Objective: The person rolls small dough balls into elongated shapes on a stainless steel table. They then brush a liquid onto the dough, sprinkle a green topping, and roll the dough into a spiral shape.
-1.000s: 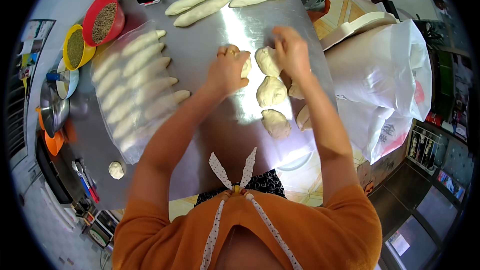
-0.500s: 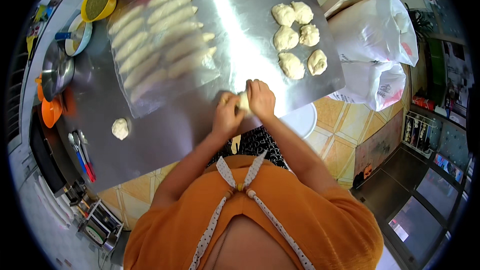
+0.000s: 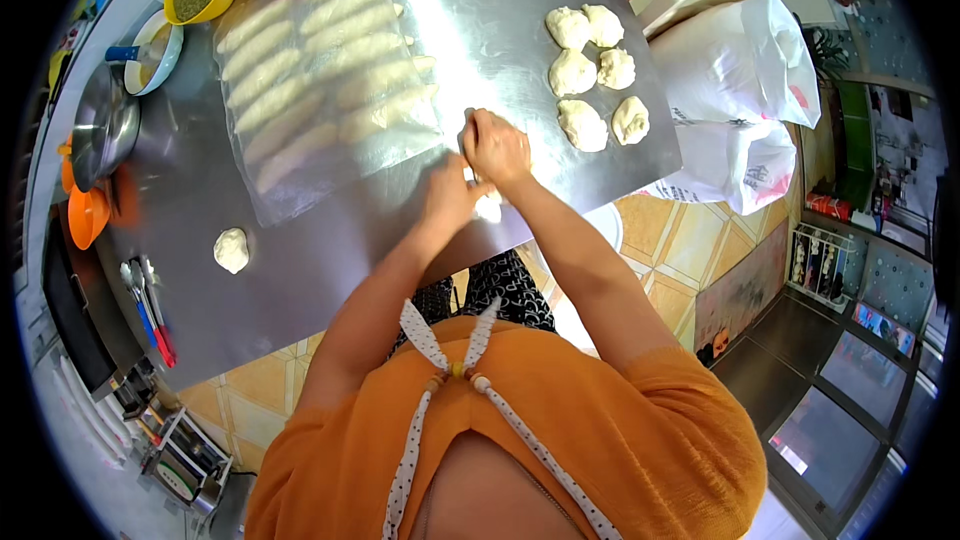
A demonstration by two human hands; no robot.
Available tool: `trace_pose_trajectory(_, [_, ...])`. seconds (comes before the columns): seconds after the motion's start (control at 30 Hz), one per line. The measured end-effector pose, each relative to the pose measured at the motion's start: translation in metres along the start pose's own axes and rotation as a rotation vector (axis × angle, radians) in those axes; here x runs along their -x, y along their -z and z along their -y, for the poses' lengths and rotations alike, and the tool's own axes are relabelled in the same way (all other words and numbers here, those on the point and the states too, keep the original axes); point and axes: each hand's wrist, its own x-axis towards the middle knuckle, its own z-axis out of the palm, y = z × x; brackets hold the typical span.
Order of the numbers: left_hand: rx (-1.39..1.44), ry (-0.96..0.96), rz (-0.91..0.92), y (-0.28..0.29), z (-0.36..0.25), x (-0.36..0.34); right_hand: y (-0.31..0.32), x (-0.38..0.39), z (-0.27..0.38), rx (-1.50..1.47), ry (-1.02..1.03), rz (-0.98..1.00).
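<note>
Six lumps of dough [image 3: 573, 72] sit right of the plastic sheet [image 3: 278, 204], well apart from it; dough rolls [image 3: 264, 67] lie beneath it. Near the sheet's lower right corner, the two hands meet around one small piece of dough [image 3: 488, 207] — a pale bit shows between them. The right hand [image 3: 498, 148] has its fingers bent and pressed together; the left hand [image 3: 450, 196] has its fingertips hidden, so whether they pinch I cannot tell. The sheet's edge crowds the left hand. Left of the sheet stand a blue bowl [image 3: 172, 62] and a metal bowl [image 3: 112, 120] — below its lower left corner, a lone dough ball [image 3: 231, 251].
</note>
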Motion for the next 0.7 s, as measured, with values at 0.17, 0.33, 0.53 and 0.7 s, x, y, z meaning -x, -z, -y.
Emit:
trace_pose_trajectory(0.17, [-0.241,-0.230,-0.159,0.023,-0.023,-0.012,0.006,-0.006,-0.005,-0.060,-0.198,0.015])
trace_pose_trajectory(0.33, [-0.370,-0.738,-0.214,-0.005,0.016,0.050,0.034,0.100,0.010,0.091,0.008,-0.072])
trace_pose_trajectory(0.53, [-0.415,-0.642,-0.521,0.011,-0.053,-0.048,0.009,-0.028,-0.036,0.150,-0.163,-0.087])
trace_pose_trajectory(0.7, [-0.526,-0.621,-0.295,-0.028,-0.026,-0.021,0.017,0.050,-0.033,0.026,-0.042,-0.084])
